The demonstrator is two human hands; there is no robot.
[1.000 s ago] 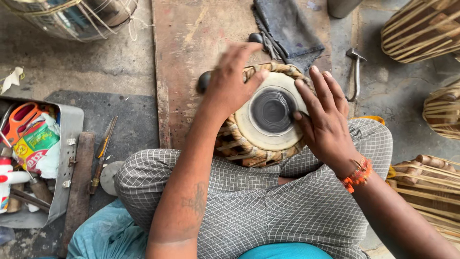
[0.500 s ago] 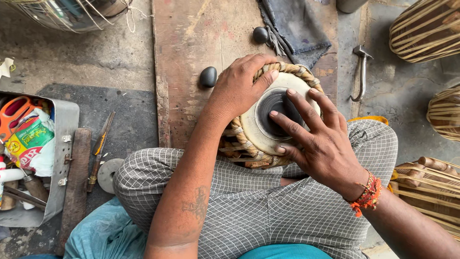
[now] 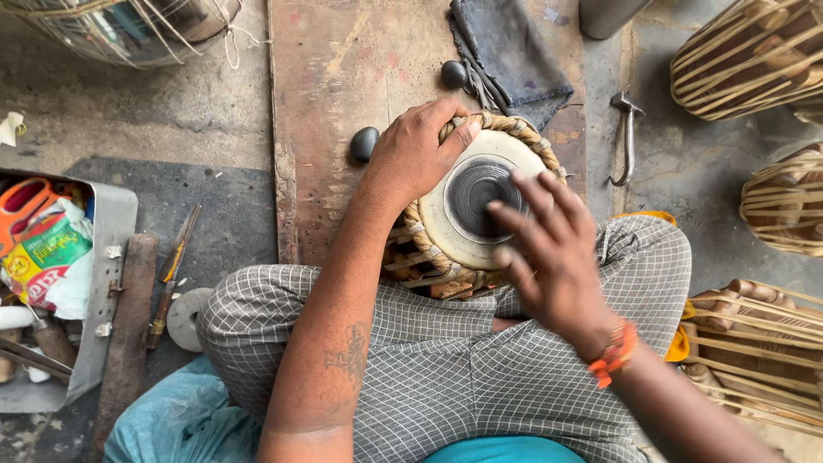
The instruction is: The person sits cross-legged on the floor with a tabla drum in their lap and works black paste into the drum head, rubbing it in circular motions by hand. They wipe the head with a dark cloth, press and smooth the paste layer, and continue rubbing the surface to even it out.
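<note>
A small hand drum (image 3: 467, 225) rests in my lap, its pale skin bearing a black round patch and a braided rim. My left hand (image 3: 417, 154) grips the drum's upper left rim, thumb over the braid. My right hand (image 3: 549, 249) hovers over the drumhead with fingers spread, fingertips on or just above the black patch; it is blurred. I sit cross-legged in checked cloth.
Two dark smooth stones (image 3: 364, 143) (image 3: 453, 74) lie on a wooden board (image 3: 334, 77) beyond the drum, beside a dark cloth (image 3: 507, 51). A metal hook tool (image 3: 628, 137) lies to the right. More drums (image 3: 750, 56) stand at right. A metal tray (image 3: 107, 257) of supplies and a file (image 3: 171, 274) are at left.
My right hand slid from the drum's right rim across the head toward the black patch. My left hand shifted slightly along the upper rim. The view moved a little.
</note>
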